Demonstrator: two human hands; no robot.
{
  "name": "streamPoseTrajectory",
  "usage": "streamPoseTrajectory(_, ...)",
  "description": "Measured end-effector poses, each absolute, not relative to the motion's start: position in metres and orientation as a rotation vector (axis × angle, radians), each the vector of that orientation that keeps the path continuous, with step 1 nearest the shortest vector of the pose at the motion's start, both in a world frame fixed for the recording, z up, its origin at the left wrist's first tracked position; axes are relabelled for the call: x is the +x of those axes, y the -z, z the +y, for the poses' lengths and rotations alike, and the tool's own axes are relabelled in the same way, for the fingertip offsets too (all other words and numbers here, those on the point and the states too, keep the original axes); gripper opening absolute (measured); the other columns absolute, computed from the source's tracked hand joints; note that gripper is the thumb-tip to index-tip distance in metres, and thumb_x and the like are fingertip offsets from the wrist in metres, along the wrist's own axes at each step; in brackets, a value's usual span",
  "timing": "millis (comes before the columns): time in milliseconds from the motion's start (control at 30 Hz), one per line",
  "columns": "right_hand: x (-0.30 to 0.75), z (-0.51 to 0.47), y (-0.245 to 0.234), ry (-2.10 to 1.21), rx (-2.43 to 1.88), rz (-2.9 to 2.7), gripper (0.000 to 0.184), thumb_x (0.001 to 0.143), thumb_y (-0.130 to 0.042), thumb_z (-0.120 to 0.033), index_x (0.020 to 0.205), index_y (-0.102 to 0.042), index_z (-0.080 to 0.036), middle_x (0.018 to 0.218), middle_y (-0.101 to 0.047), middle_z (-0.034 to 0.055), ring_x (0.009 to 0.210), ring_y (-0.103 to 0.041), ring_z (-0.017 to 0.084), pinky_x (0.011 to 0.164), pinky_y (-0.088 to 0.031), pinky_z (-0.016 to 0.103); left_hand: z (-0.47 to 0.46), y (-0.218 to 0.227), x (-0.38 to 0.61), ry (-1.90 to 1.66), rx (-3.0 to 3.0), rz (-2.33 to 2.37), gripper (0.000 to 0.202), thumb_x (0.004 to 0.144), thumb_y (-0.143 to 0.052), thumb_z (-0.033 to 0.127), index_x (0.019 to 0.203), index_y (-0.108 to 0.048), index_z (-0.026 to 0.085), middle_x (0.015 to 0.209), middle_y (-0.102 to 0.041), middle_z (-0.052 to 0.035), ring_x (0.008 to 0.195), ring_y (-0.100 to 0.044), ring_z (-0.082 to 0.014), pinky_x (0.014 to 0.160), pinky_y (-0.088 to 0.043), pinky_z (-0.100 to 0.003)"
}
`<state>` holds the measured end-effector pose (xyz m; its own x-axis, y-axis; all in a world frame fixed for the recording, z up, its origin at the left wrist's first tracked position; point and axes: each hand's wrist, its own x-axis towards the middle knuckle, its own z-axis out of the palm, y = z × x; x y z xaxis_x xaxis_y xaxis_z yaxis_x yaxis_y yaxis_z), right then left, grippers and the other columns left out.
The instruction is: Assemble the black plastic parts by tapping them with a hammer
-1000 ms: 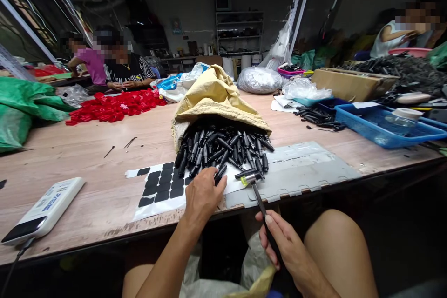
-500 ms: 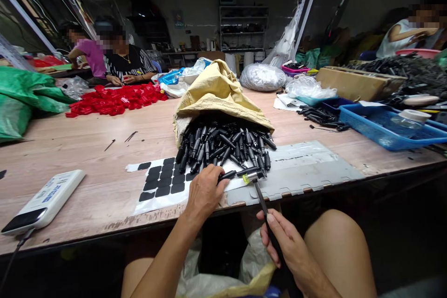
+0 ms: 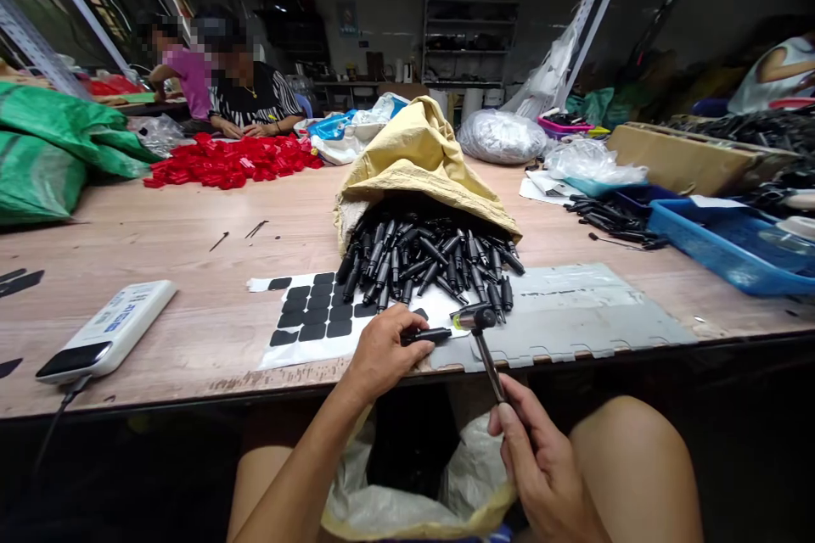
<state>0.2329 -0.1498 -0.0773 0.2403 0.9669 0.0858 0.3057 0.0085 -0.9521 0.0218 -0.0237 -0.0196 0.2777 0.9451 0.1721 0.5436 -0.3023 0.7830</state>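
My left hand rests at the table's front edge, its thumb and fingers closed on a black pen-like part that points to the right. In my right hand is a small hammer with a dark handle and a head showing a yellow-green end. The hammer head hangs just right of the part's tip; I cannot tell if they touch. Behind both hands, a heap of similar black parts spills from the mouth of a yellow woven sack.
A sheet of black stickers and a grey board lie in front. A white power bank with a cable is at left, a red pile beyond. Right stands a blue tray. Below, an open sack sits between my knees. Several people sit around.
The view has shifted, so the table's things appear further right. The black part in my left hand now sticks out further between the fingers. The hammer head has turned.
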Motion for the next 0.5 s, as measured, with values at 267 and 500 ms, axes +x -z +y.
streamPoseTrajectory(267, 0.218, -0.145, 0.041, -0.641, -1.449, -1.528, 0.046, 0.097, -0.052, -0.04, 0.141, -0.057, -0.03, 0.133, -0.066, 0.0042, 0.113, -0.068, 0.022, 0.105, -0.051, 0.033, -0.023, 0.02, 0.017, -0.874, 1.832, 1.3, 0.019, 0.07, -0.073, 0.013, 0.086, -0.074, 0.022, 0.089, -0.062, 0.0006, 0.082, -0.059, -0.0164, 0.072, -0.043, -0.027)
streamPoseTrajectory(500, 0.213, -0.146, 0.041, -0.641, -1.4, -1.602, 0.043, 0.097, -0.054, -0.036, 0.139, -0.059, -0.034, 0.138, -0.063, 0.0008, 0.126, -0.061, 0.025, 0.111, -0.047, 0.037, -0.022, 0.021, 0.02, -0.903, 1.807, 1.317, 0.016, 0.068, -0.074, 0.011, 0.081, -0.073, 0.02, 0.086, -0.062, 0.001, 0.081, -0.058, -0.0159, 0.071, -0.043, -0.027)
